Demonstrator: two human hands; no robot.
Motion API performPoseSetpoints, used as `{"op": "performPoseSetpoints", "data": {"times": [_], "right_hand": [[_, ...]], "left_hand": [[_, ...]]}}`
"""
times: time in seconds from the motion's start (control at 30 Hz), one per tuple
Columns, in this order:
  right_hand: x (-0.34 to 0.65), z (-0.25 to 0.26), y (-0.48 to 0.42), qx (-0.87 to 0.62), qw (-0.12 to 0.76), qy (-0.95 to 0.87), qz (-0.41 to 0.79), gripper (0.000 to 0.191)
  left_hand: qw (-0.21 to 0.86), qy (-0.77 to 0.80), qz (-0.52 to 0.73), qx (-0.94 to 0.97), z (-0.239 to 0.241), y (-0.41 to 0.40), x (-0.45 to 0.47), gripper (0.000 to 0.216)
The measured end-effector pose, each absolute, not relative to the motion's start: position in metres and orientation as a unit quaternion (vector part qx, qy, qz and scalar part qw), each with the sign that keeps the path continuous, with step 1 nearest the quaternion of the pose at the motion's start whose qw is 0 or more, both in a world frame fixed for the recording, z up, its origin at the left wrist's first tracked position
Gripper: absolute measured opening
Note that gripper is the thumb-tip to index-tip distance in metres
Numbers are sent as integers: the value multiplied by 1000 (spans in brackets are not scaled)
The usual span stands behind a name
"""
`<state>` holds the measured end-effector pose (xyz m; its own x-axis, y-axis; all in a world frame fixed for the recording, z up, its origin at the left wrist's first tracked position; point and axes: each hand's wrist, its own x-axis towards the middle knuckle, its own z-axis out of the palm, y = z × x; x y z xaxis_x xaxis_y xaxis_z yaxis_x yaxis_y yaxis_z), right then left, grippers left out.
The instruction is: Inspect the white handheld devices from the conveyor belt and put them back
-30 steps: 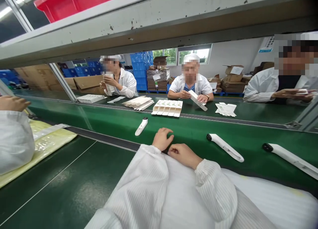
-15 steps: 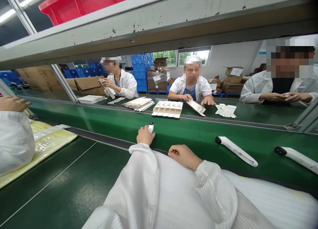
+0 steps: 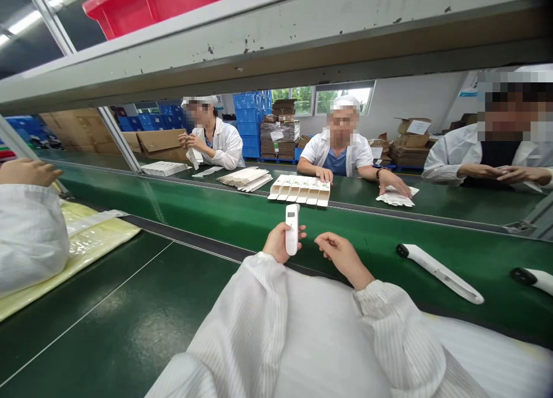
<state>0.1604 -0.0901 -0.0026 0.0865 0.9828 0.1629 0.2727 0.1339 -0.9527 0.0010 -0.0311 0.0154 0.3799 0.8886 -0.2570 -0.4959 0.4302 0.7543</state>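
Observation:
My left hand (image 3: 280, 242) holds a white handheld thermometer (image 3: 292, 229) upright, its small display facing me. My right hand (image 3: 341, 254) is empty, its fingers loosely apart, a short way to the right of the device. Both hands are over the near edge of the green conveyor belt (image 3: 358, 242). Two similar white thermometers with black tips lie on the belt to the right, one (image 3: 440, 274) fairly close and another (image 3: 531, 280) partly cut off by the frame edge.
A grey steel shelf beam (image 3: 259, 52) with a red crate (image 3: 164, 6) spans overhead. Beyond the belt, co-workers sit at a second belt with white cartons (image 3: 299, 189) and paper inserts (image 3: 395, 197). Another person's arm (image 3: 30, 231) rests at the left, above yellowish plastic (image 3: 86, 248).
My left hand has lifted the white thermometer off the belt and turned it upright. My right hand has moved forward and opened. The thermometers on the belt have shifted right.

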Motion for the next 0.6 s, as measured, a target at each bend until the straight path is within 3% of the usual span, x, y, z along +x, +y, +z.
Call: {"op": "performPoseSetpoints", "data": {"times": [0.23, 0.6], "right_hand": [[161, 2, -88, -560, 540, -515, 360, 43], [156, -3, -89, -542, 550, -522, 362, 42]], "left_hand": [[750, 353, 430, 358, 15, -41, 15, 58], [762, 383, 415, 316, 11, -49, 31, 44]]}}
